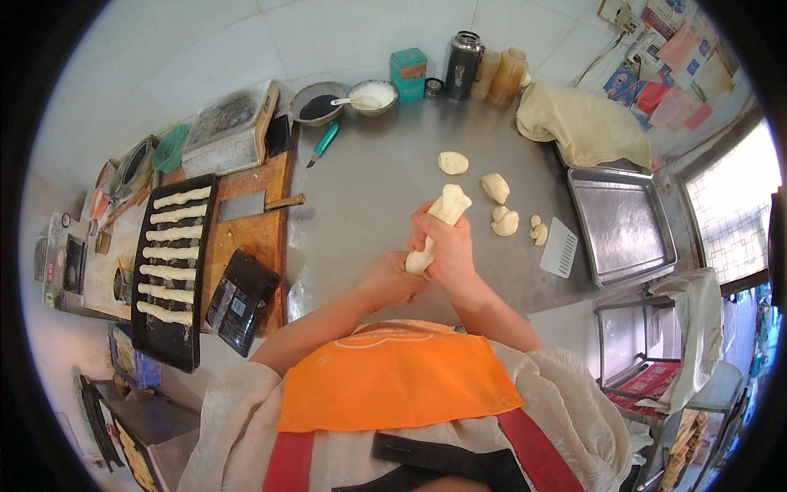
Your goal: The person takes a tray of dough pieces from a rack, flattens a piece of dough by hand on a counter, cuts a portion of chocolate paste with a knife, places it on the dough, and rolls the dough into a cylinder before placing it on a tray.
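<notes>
A pale, elongated piece of dough (448, 205) is held up above the metal table. Wrapped round its middle is my right hand (447, 246), and the dough bulges out past the fingers at the top. My left hand (396, 277) is closed at the dough's lower end, a little blurred, with its fingers partly hidden. Beyond my hands lies a round dough piece (452, 163). To the right are more lumps, a dough piece (494, 188), a dough ball (504, 220) and a small dough scrap (538, 230), beside a white slotted scraper (559, 248).
At left, a black tray (174, 254) bears several dough strips beside a cleaver (254, 207) on a wooden board (270, 246). A green-handled knife (323, 145) lies near two bowls (373, 97). Right: a metal tray (619, 225) and a cloth (582, 123). A thermos (465, 66) stands behind.
</notes>
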A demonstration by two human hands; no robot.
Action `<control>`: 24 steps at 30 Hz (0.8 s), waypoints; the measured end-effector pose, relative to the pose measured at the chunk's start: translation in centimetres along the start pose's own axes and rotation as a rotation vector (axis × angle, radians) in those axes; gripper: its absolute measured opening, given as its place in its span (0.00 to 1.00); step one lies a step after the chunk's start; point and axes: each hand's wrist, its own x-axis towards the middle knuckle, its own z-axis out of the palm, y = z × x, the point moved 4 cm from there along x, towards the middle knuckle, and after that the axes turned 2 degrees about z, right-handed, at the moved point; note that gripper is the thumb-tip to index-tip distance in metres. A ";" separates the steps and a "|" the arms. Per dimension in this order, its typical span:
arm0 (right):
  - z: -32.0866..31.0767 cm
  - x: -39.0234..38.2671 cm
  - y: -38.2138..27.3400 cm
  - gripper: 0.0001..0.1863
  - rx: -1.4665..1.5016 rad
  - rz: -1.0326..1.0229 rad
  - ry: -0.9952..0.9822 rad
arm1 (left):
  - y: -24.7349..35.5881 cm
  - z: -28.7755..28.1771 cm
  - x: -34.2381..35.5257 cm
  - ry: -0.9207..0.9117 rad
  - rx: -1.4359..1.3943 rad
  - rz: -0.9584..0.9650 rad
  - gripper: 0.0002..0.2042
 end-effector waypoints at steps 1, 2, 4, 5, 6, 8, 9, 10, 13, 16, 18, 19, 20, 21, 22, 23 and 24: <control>0.0 -0.1 0.5 0.08 -0.025 -0.022 -0.008 | -0.4 -0.2 -0.1 0.013 0.091 0.035 0.15; -0.8 -0.1 1.0 0.07 -0.046 -0.037 -0.029 | -1.0 -0.6 0.1 0.042 0.179 0.066 0.17; -1.1 -0.6 1.0 0.11 -0.162 -0.040 -0.112 | -2.1 -2.0 -0.2 0.101 0.312 0.189 0.22; -0.8 -1.0 0.9 0.18 -0.150 -0.080 -0.074 | -2.1 -2.1 0.1 0.108 0.368 0.290 0.24; -1.0 -1.0 0.8 0.23 0.011 -0.042 -0.112 | -2.3 -2.3 0.2 0.077 0.487 0.305 0.29; -4.7 0.0 1.9 0.17 -0.015 0.069 0.032 | -5.6 -2.3 2.5 0.201 0.640 0.253 0.23; -6.1 0.7 2.9 0.15 -0.005 0.124 0.089 | -6.2 -2.5 2.9 0.201 0.604 0.174 0.20; -6.3 1.2 3.9 0.13 0.020 0.151 0.098 | -7.2 -3.0 3.5 0.235 0.656 0.222 0.20; -9.7 2.4 6.7 0.12 0.083 0.221 0.066 | -9.7 -3.9 4.6 0.219 0.813 0.254 0.22; -13.4 3.6 9.0 0.18 -0.100 0.252 0.165 | -6.9 -6.4 5.2 0.111 1.046 0.163 0.30; -17.5 3.5 10.1 0.25 -0.331 0.172 0.290 | -8.6 -7.8 6.4 0.296 1.304 0.122 0.44; -17.0 3.2 9.2 0.26 -0.649 0.069 0.475 | -4.9 -8.1 4.5 0.257 1.207 0.128 0.42; -13.0 3.1 8.0 0.26 -0.876 0.109 0.507 | -5.9 -8.9 6.0 0.559 1.136 0.251 0.33; -9.4 3.8 7.0 0.24 -1.200 -0.007 0.294 | -6.7 -9.6 7.5 0.839 1.045 0.394 0.25; -11.1 4.9 10.0 0.20 -1.162 -0.204 0.149 | -5.8 -9.2 9.0 0.909 0.896 0.554 0.23; -8.3 6.4 10.6 0.18 -1.588 -0.504 -0.006 | -5.8 -9.3 9.6 0.992 0.736 0.670 0.22; -9.1 7.5 13.1 0.20 -1.640 -0.667 -0.166 | -7.7 -8.5 10.8 0.918 0.752 0.629 0.22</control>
